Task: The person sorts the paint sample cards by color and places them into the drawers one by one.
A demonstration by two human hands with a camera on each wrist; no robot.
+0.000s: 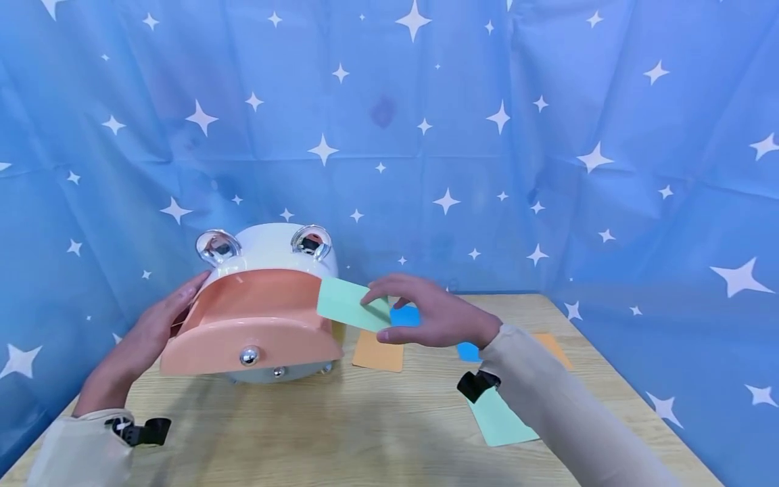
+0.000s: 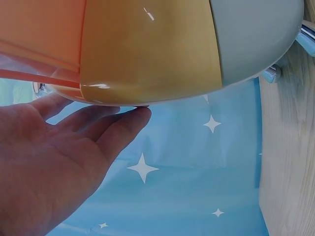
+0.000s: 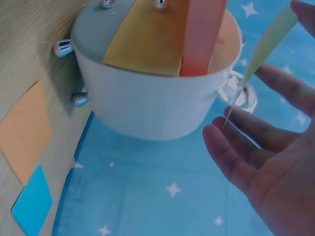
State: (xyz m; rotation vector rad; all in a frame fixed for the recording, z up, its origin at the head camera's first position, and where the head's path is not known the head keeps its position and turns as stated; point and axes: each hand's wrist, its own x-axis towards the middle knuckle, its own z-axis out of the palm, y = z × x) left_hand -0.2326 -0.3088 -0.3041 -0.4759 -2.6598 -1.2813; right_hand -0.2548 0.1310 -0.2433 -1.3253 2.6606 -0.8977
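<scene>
A frog-shaped box with a white top (image 1: pixel 262 242), two chrome eyes and chrome knobs stands at the left on the table. Its pink upper drawer (image 1: pixel 203 352) is pulled out, showing a pink interior. My left hand (image 1: pixel 135 341) rests against the box's left side; in the left wrist view, its extended fingers touch the edge by the yellow section (image 2: pixel 152 54). Between thumb and fingers, my right hand (image 1: pixel 441 316) pinches a light green paper card (image 1: pixel 342 302) beside the drawer's right end. The right wrist view shows this card (image 3: pixel 269 40) nearly edge-on.
An orange card (image 1: pixel 376 353) lies right of the box, near a blue card (image 1: pixel 404 316). Under and around my right forearm lie another blue card (image 1: pixel 467 352), a green card (image 1: pixel 499 419) and an orange card (image 1: pixel 555 348). A starry blue curtain (image 1: pixel 383 203) surrounds the wooden table (image 1: pixel 341 433).
</scene>
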